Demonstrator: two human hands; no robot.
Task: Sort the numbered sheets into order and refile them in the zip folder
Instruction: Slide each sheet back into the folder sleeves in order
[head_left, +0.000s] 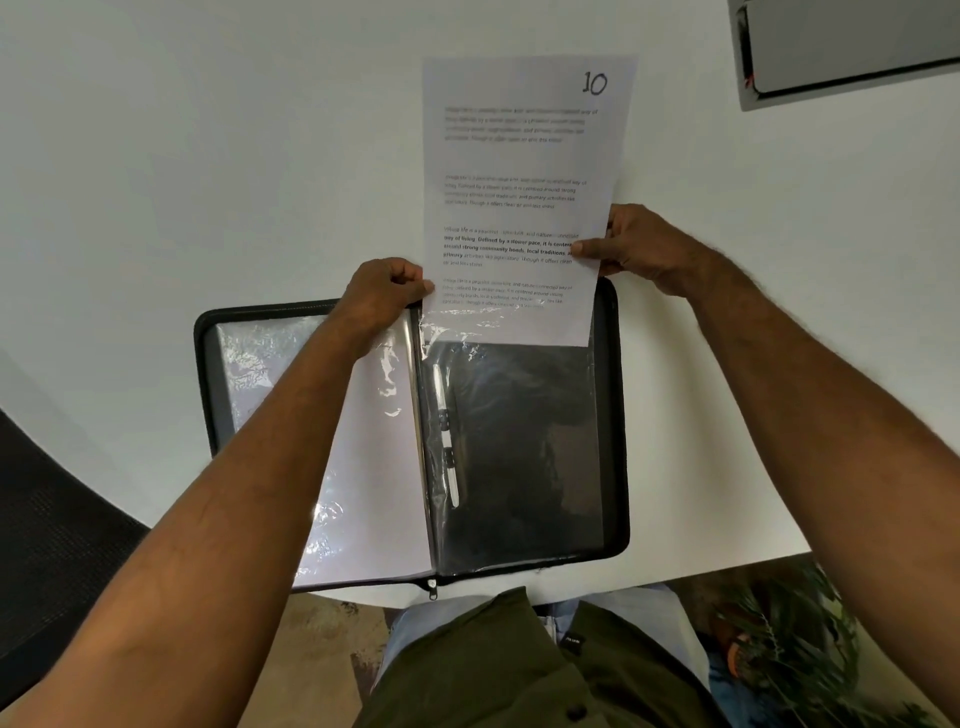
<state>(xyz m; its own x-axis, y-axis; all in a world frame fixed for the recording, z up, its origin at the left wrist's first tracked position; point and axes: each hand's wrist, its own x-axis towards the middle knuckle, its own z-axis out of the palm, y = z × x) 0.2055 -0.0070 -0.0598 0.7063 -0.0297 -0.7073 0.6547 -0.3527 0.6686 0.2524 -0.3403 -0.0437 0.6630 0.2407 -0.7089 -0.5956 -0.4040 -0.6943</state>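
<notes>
A black zip folder (615, 415) lies open on the white table, with clear plastic sleeves on both sides. A printed sheet marked 10 (524, 171) stands partway in the top of the right-hand sleeve (519, 441); its lower edge shows through the plastic. My right hand (631, 244) pinches the sheet's right edge, thumb on the print. My left hand (387, 293) pinches the top left corner of that sleeve beside the sheet's left edge. The left-hand sleeves (374, 457) hold white paper under my left forearm.
A grey flat device (841, 47) lies at the table's far right corner. A dark chair (52, 545) stands at the left. A potted plant (795, 639) sits on the floor at the lower right. The folder's zip pull (431, 586) hangs at the near edge.
</notes>
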